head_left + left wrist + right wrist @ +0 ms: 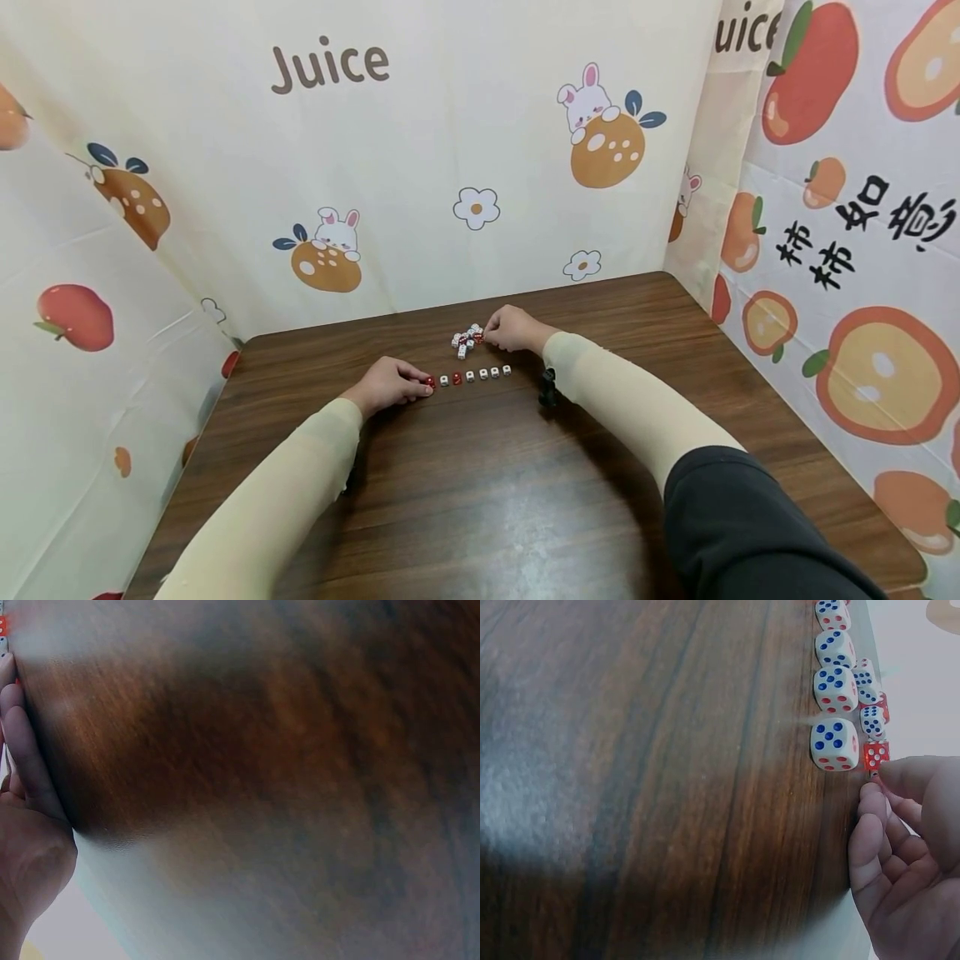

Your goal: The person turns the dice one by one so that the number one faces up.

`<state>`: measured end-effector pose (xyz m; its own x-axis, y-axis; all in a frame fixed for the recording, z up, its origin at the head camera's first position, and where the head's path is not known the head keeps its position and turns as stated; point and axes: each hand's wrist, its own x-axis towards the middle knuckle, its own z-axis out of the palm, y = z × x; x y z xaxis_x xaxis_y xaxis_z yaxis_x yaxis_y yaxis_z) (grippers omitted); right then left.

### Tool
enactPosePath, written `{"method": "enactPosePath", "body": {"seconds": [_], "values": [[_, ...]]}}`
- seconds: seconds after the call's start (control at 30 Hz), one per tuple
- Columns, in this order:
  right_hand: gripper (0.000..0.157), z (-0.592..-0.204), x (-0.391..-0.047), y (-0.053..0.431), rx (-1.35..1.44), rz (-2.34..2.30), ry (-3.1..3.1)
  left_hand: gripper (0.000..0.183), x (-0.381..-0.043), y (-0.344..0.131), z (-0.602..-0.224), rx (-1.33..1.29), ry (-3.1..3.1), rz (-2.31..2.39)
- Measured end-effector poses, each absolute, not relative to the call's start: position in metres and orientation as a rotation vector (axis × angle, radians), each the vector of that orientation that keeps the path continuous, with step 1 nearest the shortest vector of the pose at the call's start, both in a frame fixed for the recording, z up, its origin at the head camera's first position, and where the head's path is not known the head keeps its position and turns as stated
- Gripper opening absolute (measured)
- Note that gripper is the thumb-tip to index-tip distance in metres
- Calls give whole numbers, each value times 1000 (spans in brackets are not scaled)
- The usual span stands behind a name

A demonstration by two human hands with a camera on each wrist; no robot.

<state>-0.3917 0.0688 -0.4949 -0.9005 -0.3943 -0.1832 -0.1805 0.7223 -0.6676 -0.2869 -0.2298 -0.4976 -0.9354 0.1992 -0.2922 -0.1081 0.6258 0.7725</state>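
A row of small dice runs across the table, with white dice (483, 373) and a red die (457, 378) among them. At its left end my left hand (386, 385) pinches another red die (430, 381) between thumb and finger. Behind the row lies a loose heap of white dice (462, 352) and red dice. My right hand (513, 329) is at the heap's right side, its thumb and fingertips closed at a red die (876, 754); the fingers partly hide what they grip. The left wrist view shows only the edge of the left hand (34, 772).
The brown wooden table (420, 517) has its far edge just behind the heap. Printed curtains (420, 150) hang at the back and along both sides. In the right wrist view the near end of the row, a white die (834, 744), stands beside the heap.
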Motion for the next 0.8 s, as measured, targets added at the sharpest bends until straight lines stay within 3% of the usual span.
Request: {"method": "enactPosePath", "body": {"seconds": [0.2,0.4,0.8], "values": [[29,-490,-388,61,-372,-970,2640,29,-287,-230,-497,68,2494,1224],[23,-493,-388,58,-355,-946,2661,28,-288,-230,-499,61,2493,1226],[16,-497,-389,68,-605,-888,2690,28,-287,-230,-498,67,2493,1228]]}}
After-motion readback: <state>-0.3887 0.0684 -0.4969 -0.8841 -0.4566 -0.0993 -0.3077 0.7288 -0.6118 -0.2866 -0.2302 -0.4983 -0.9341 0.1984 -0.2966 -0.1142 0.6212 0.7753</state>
